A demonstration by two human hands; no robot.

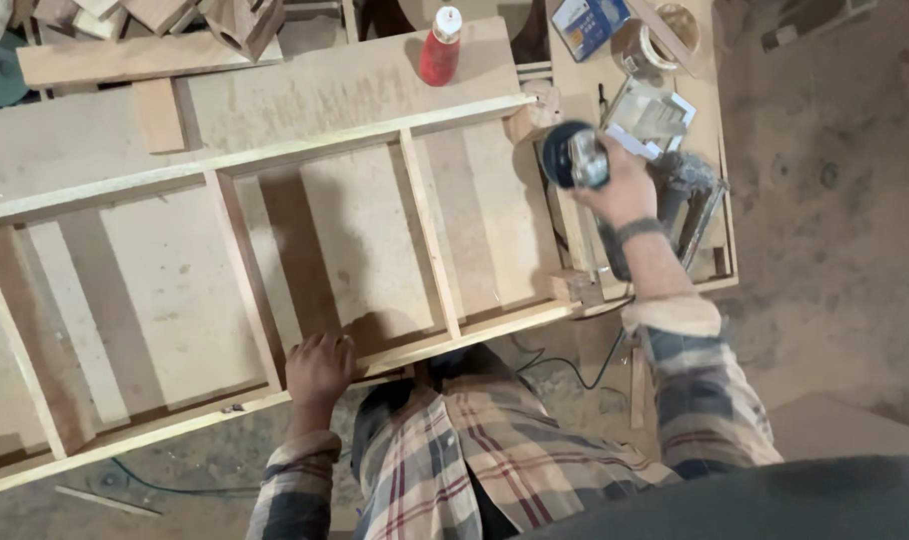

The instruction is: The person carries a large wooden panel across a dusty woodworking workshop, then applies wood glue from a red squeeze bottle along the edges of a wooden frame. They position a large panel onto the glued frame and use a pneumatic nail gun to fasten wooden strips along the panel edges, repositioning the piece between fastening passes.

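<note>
A long wooden frame [244, 160] with several cross slats lies on a dusty board workbench [344, 80]. My left hand [319, 368] rests on the frame's near rail, fingers curled over its edge. My right hand [614, 185] is raised past the frame's right end and grips a dark blue and grey power tool [574, 155] with a round head. A cable [564, 365] trails down from there toward my plaid shirt.
A red glue bottle with a white cap [440, 45] stands on the bench behind the frame. To the right sit a blue box [586, 22], a tape roll [642, 45] and another grey tool [689, 195]. Wood offcuts [124, 15] pile at the back left. Bare dusty floor [834, 200] lies right.
</note>
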